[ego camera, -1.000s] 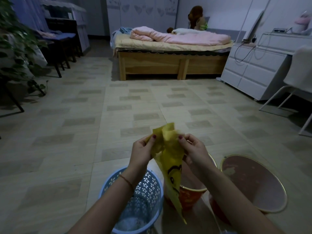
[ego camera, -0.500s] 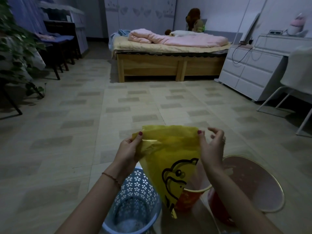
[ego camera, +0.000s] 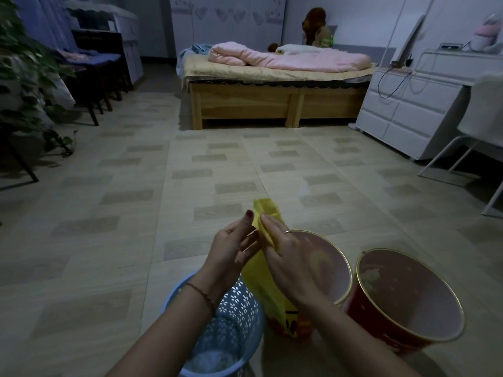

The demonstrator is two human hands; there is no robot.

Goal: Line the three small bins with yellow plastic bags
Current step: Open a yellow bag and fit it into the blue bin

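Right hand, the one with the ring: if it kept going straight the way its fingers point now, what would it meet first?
The right hand points up-left toward the left hand. It already pinches the yellow bag, so the left hand's fingers would likely come first, though depth is unclear.

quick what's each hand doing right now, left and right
Left hand: closed, pinching the top edge of the yellow plastic bag.
Right hand: closed on the same bag, fingers pressed against its top.
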